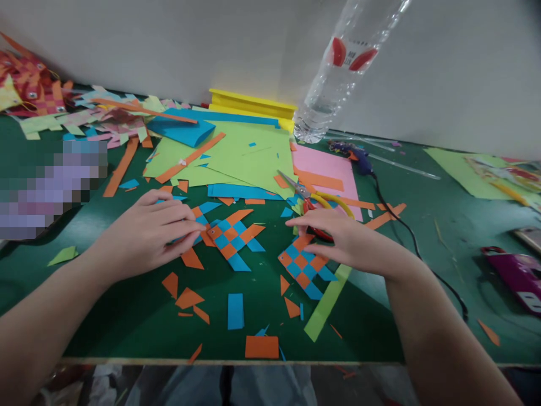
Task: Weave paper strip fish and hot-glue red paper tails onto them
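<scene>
On the left, my left hand (158,228) covers part of a woven blue-and-orange paper fish (202,216), its thumb and fingertips closed at the edge of the paper. A second woven paper fish (230,241) lies just right of these fingertips and overlaps the first. Over a third woven paper fish (302,264) hovers my right hand (338,234), thumb and forefinger apart and nothing visible between them. Scissors (305,193) with red and yellow handles lie behind the right hand, which partly hides the handles.
Green paper sheets (249,152) and a pink sheet (325,160) lie behind my hands. A plastic bottle (333,84) leans at the back. A dark cable (395,217) runs along the right. Orange and blue scraps (190,298) litter the front. A purple object (513,276) sits far right.
</scene>
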